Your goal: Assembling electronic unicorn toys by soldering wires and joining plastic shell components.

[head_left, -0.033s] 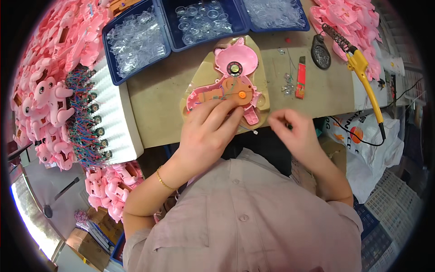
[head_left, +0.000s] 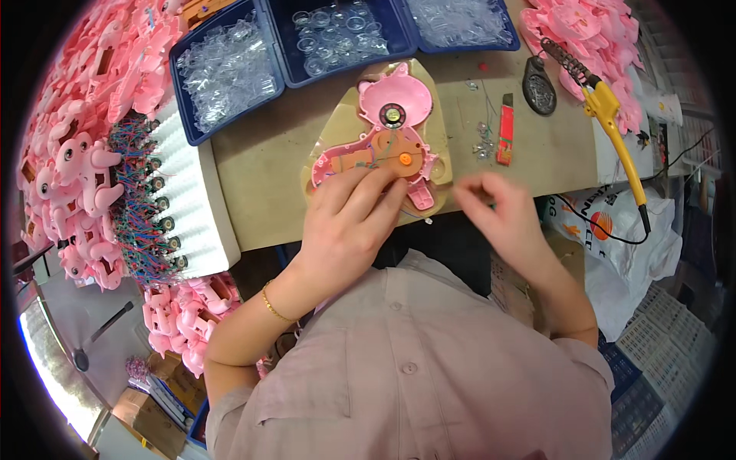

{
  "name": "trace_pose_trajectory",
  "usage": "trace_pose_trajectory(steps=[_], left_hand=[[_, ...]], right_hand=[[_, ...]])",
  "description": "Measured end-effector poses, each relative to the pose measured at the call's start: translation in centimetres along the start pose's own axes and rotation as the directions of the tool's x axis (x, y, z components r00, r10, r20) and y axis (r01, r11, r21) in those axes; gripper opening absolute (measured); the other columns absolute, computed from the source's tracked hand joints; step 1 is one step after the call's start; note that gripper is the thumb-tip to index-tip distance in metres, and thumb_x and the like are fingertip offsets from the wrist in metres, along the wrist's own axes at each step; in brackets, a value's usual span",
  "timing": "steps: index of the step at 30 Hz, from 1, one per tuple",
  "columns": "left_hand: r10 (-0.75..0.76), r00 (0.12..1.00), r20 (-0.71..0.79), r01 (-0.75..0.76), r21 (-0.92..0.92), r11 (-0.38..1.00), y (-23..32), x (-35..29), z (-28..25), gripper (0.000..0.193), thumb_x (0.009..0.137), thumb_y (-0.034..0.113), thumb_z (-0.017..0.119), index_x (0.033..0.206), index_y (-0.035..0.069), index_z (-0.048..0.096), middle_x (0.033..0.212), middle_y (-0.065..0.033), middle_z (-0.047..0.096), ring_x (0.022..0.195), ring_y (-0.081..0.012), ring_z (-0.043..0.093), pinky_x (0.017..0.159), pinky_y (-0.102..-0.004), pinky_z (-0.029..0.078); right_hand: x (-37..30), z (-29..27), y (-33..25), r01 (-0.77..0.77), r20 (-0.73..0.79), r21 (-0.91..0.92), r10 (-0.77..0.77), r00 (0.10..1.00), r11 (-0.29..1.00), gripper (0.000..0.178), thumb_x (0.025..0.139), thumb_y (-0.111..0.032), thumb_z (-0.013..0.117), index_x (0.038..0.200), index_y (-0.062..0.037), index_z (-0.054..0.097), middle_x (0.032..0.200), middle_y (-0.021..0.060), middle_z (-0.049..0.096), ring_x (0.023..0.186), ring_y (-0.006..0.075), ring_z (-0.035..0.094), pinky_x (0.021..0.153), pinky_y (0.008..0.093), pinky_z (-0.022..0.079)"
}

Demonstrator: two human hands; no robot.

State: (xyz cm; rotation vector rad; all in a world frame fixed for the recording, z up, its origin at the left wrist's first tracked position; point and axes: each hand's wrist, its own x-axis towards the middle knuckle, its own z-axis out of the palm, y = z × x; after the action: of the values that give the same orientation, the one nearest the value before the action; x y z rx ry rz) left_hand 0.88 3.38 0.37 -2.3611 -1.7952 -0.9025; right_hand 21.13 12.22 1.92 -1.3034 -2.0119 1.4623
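Observation:
A pink plastic toy half-shell (head_left: 415, 97) lies open in a yellowish holder (head_left: 337, 138) on the table. Inside its body sits a brown plastic gearbox (head_left: 389, 146) with an orange round part (head_left: 405, 159) and thin wires; a round dark speaker (head_left: 392, 116) sits in the head end. My left hand (head_left: 344, 214) is closed at the near edge of the gearbox, fingertips pressed against it and partly hidden. Beside the holder, apart from the shell, my right hand (head_left: 500, 213) is curled with thumb and forefinger close together, slightly blurred. What it pinches cannot be made out.
Blue bins (head_left: 285, 77) of clear plastic parts stand at the back. Speakers with wires (head_left: 157, 207) line a white foam tray (head_left: 203, 207) at left, near piled pink shells (head_left: 80, 165). To the right are a red cutter (head_left: 505, 134) and a yellow soldering iron (head_left: 606, 111).
The whole view has shifted slightly. My right hand has moved a little and its fingers look more blurred; my left hand stays on the gearbox.

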Motion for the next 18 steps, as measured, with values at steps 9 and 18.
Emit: trace_pose_trajectory(steps=[9, 18], left_hand=[[0.049, 0.997, 0.053, -0.057, 0.170, 0.984, 0.6, 0.0, -0.2, 0.033, 0.070, 0.011, 0.062, 0.102, 0.005, 0.066, 0.107, -0.0035, 0.058, 0.100, -0.0168, 0.054, 0.083, -0.0308, 0.042], [0.045, 0.996, 0.080, -0.056, 0.138, 0.989, 0.0, 0.2, -0.3, 0.030, 0.069, 0.011, 0.063, 0.099, 0.006, 0.065, 0.102, -0.0022, 0.056, 0.095, -0.0158, 0.054, 0.077, -0.0297, 0.041]], right_hand=[[4.7, -0.6, -0.6, 0.505, 0.163, -0.335, -0.478, 0.863, 0.796, 0.012, 0.083, -0.004, 0.065, 0.094, -0.0003, 0.065, 0.089, 0.0085, 0.065, 0.080, 0.0204, 0.063, 0.066, 0.0294, 0.049], [4.2, 0.6, -1.1, 0.236, 0.041, -0.162, -0.232, 0.972, 0.958, 0.015, 0.079, -0.002, 0.068, 0.094, -0.0022, 0.068, 0.087, 0.0085, 0.065, 0.080, 0.0212, 0.063, 0.067, 0.0281, 0.049]])
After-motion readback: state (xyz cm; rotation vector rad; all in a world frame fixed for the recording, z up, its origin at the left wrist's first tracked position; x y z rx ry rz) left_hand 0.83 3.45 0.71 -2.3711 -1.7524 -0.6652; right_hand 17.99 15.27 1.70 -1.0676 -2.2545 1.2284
